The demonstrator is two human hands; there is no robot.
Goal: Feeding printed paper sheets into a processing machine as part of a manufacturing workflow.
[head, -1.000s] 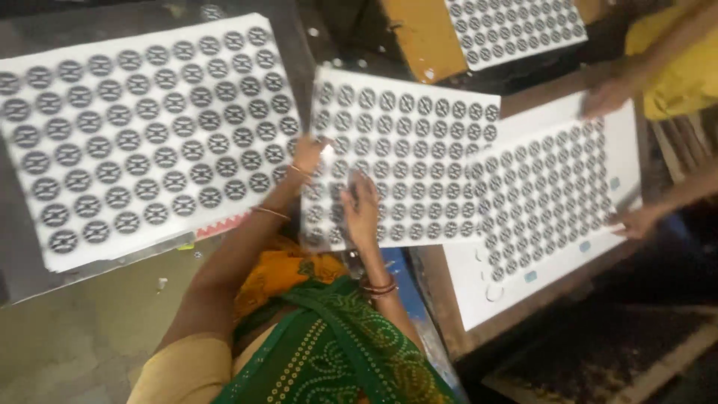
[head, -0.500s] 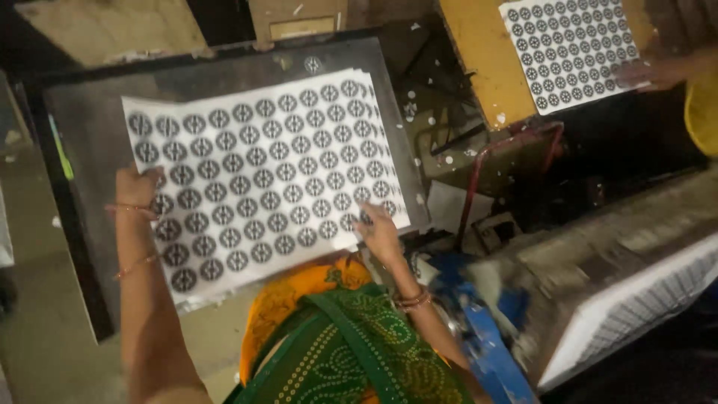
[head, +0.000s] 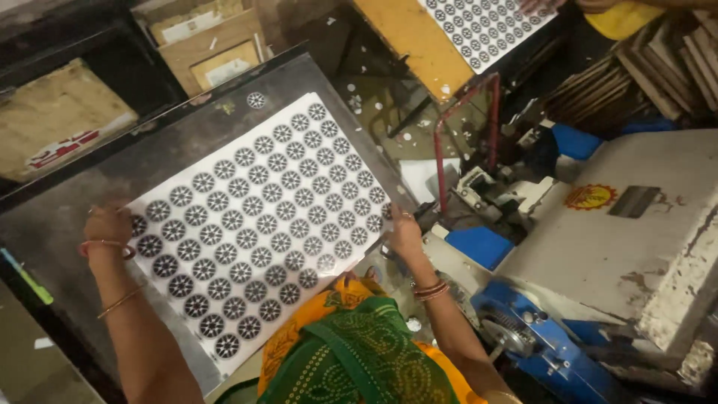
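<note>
Because each hand's grip pinches only one edge of the printed sheet (head: 258,224), left hand (head: 107,227), right hand (head: 404,233), the unsupported middle between them may sag and crease.

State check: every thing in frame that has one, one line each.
Patterned sheet: flat on the grey table, held at both side edges.
Left hand: gripping the sheet's left edge.
Right hand: on the sheet's right edge.
Second sheet: flat on the yellow board.
Blue machine: no sheet on it.
</note>
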